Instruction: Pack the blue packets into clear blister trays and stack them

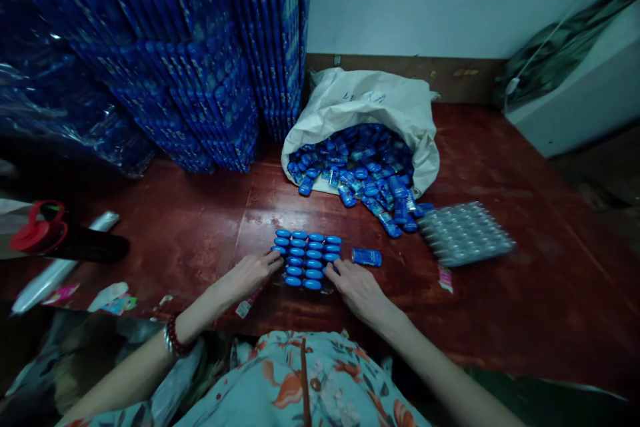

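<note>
In front of me, small blue oval-topped containers [313, 255] stand in rows in a clear plastic tray [326, 291], of which only bits of the edge show. My left hand [257, 272] is at the left side of the rows, its fingers bent together on a blue container there. At the right side, my right hand [356, 282] has its fingertips closed on another container of the rows. Both hands partly hide what they touch. One loose blue container [367, 257] lies flat just right of the tray, near my right hand.
A white sack [370, 97] lies open, blue containers [367, 173] spilling out. Clear empty trays [467, 233] sit on the right of the red table [200, 213]. Tall blue package stacks [200, 73] stand back left. A red-lidded bottle [75, 240] and plastic roll [45, 283] lie left.
</note>
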A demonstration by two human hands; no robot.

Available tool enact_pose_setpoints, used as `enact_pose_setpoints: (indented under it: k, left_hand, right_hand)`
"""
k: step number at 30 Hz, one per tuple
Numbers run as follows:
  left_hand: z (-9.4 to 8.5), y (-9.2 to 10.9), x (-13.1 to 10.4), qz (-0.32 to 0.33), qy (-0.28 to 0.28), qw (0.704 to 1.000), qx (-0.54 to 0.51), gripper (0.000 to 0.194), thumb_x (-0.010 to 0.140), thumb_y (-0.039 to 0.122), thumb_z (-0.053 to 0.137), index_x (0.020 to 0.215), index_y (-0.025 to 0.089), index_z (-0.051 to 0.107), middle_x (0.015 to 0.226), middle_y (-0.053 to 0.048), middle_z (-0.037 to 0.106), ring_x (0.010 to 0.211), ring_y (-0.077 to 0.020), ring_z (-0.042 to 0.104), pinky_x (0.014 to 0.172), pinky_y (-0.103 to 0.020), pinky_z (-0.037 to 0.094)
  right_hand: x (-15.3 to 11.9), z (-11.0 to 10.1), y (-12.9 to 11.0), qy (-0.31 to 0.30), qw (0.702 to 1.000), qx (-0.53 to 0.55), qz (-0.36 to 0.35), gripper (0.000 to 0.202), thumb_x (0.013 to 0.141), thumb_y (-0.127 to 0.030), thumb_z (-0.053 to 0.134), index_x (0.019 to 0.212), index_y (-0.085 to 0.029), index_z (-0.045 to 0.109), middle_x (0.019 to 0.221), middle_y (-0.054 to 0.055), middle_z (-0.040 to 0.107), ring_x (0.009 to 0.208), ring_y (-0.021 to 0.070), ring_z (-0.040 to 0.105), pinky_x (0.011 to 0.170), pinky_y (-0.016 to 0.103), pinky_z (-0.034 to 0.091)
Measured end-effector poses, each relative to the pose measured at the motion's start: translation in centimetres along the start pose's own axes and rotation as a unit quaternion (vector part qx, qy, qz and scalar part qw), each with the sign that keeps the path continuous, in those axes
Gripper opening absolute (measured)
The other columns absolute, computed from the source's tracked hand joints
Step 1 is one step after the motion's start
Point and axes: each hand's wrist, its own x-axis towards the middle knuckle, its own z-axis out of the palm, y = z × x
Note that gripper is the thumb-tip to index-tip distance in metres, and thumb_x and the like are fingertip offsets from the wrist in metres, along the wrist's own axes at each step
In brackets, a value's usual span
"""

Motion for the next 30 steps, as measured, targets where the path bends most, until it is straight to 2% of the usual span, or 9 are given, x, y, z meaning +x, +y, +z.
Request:
enact_pose_setpoints:
  k: [5,10,12,14,18,21,23,26,30]
  left_hand:
    - [1.1,0.0,0.3,-0.006,0.025,0.999,0.047,0.030,0.087,0.007,0.041,0.113,0.015,0.055,0.107,-0.010,0.060,0.092,-0.0209,0.058,0.079,-0.033,0.048]
    - [2.8,-0.6,-0.1,0.004,0.153,0.980,0.126,0.034,0.087,0.012,0.045,0.120,0.018,0.053,0.109,-0.010,0.062,0.092,-0.0217,0.057,0.078,-0.033,0.045]
    - [2.5,-1.1,0.2,0.017,0.195,0.974,0.115,0.030,0.090,0.021,0.045,0.119,0.018,0.055,0.096,-0.009,0.065,0.083,-0.0202,0.057,0.072,-0.032,0.043]
    - [1.6,-1.7,1.3,0.024,0.222,0.972,0.070,0.028,0.093,0.028,0.043,0.113,0.017,0.058,0.084,-0.007,0.066,0.076,-0.0183,0.057,0.069,-0.029,0.042]
    - [-1.3,-3.1,6.6,-0.045,0.198,0.979,-0.034,0.037,0.095,0.034,0.036,0.081,0.017,0.065,0.072,-0.005,0.065,0.069,-0.0150,0.058,0.066,-0.025,0.040]
    - [-2.6,-4.1,12.2,-0.173,0.148,0.971,-0.076,0.034,0.093,0.042,0.039,0.090,0.017,0.062,0.080,-0.006,0.066,0.075,-0.0177,0.062,0.067,-0.025,0.042]
    - [-2.5,-4.7,15.8,-0.251,0.133,0.956,-0.071,0.036,0.089,0.045,0.047,0.104,0.013,0.056,0.094,-0.012,0.065,0.087,-0.0226,0.062,0.071,-0.028,0.044]
    - [-1.6,-5.7,19.3,-0.281,0.134,0.948,-0.069,0.042,0.083,0.037,0.059,0.111,0.007,0.049,0.112,-0.021,0.058,0.100,-0.0278,0.058,0.078,-0.032,0.045]
    - [-0.8,-7.8,19.4,-0.237,0.131,0.956,-0.113,0.033,0.078,0.023,0.064,0.106,0.010,0.053,0.107,-0.017,0.061,0.093,-0.0250,0.061,0.077,-0.032,0.046]
  right_hand:
    - [-0.7,1.8,0.5,0.107,0.994,-0.010,-0.004,0.028,0.082,-0.005,0.049,0.105,-0.015,0.060,0.083,0.006,0.062,0.071,0.0165,0.056,0.063,0.027,0.041]
    - [-1.7,2.6,2.0,0.214,0.976,0.007,-0.035,0.028,0.091,-0.023,0.047,0.115,-0.017,0.059,0.068,0.002,0.059,0.062,0.0133,0.055,0.059,0.024,0.040]
    - [-1.7,2.8,3.4,0.245,0.968,0.059,0.000,0.029,0.092,-0.026,0.046,0.118,-0.019,0.058,0.071,0.002,0.061,0.065,0.0124,0.058,0.063,0.023,0.043]
    - [-0.8,3.1,5.5,0.272,0.950,0.128,0.089,0.028,0.093,-0.026,0.044,0.114,-0.019,0.060,0.082,0.004,0.066,0.075,0.0132,0.062,0.072,0.023,0.046]
    - [3.8,3.9,10.1,0.214,0.900,0.193,0.326,0.034,0.093,-0.037,0.039,0.109,-0.015,0.060,0.104,0.010,0.066,0.094,0.0212,0.062,0.082,0.032,0.045]
    - [7.8,4.2,11.9,0.111,0.885,0.156,0.425,0.045,0.091,-0.047,0.039,0.111,-0.011,0.056,0.105,0.016,0.064,0.094,0.0265,0.061,0.078,0.035,0.045]
    - [9.8,4.3,12.1,0.083,0.881,0.134,0.447,0.046,0.089,-0.048,0.042,0.112,-0.009,0.053,0.105,0.018,0.062,0.094,0.0276,0.061,0.075,0.034,0.044]
    - [10.9,4.3,11.9,0.085,0.883,0.141,0.439,0.038,0.087,-0.039,0.049,0.111,-0.009,0.051,0.107,0.019,0.061,0.096,0.0272,0.060,0.075,0.032,0.043]
    - [8.4,4.3,11.8,0.117,0.891,0.217,0.382,0.027,0.085,-0.034,0.050,0.102,-0.014,0.054,0.096,0.013,0.065,0.090,0.0252,0.061,0.077,0.033,0.044]
